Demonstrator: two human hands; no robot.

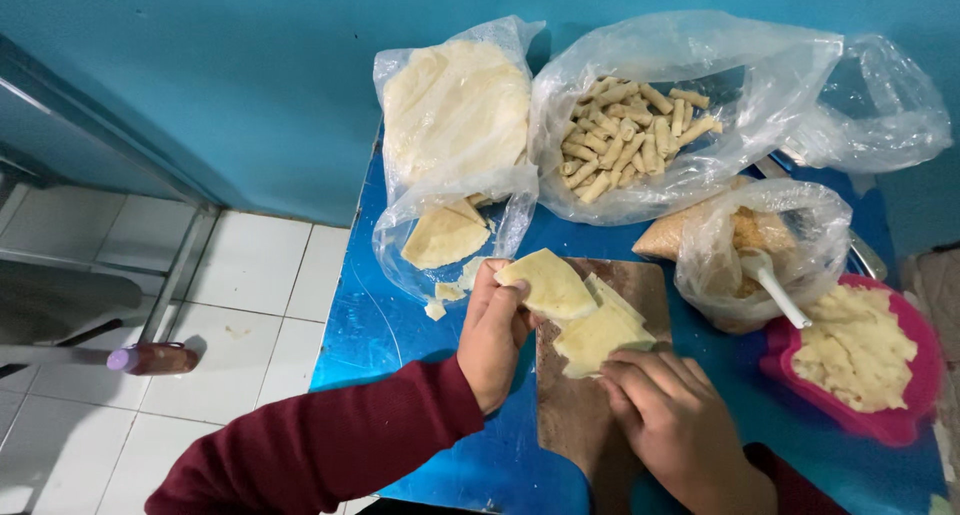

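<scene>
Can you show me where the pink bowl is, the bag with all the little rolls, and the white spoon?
pink bowl [905, 425], head view, on its bare rim at the lower right.
bag of rolls [690, 55], head view, on the clear plastic above the rolls.
white spoon [778, 293], head view, on the middle of its handle.

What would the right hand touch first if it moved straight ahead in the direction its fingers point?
Probably the pale dough sheet on the wooden board: the right hand has its fingertips already at that sheet's near edge. Depth is hard to judge.
</scene>
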